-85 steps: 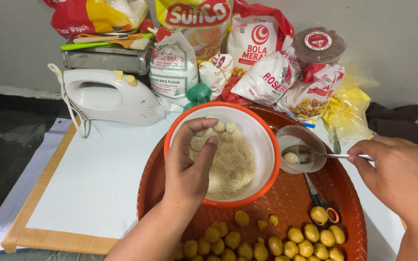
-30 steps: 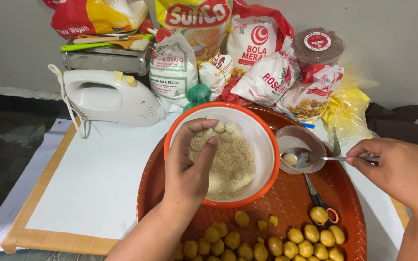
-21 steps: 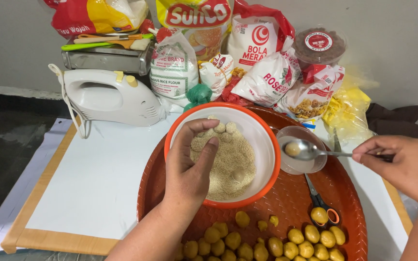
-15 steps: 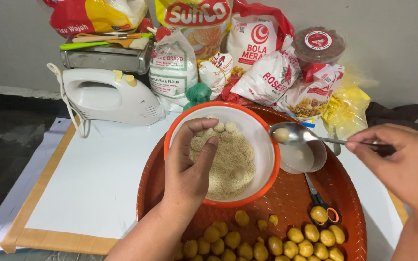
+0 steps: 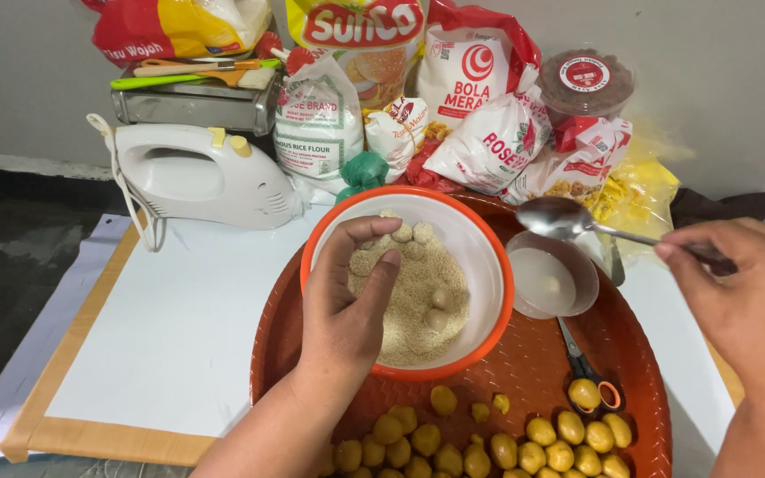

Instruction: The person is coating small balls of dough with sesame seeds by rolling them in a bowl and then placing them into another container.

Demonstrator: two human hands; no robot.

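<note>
Orange-rimmed white bowl w/ tan crumbs, yellow dough balls (orange-brown tray).

This looks like a home cooking spot set up low against a plain grey wall. A white electric hand mixer lies at the far left of the white-covered surface, bags of flour and other baking supplies are piled along the wall, and an orange tray holds a bowl of crumbs and small dough balls.
</note>
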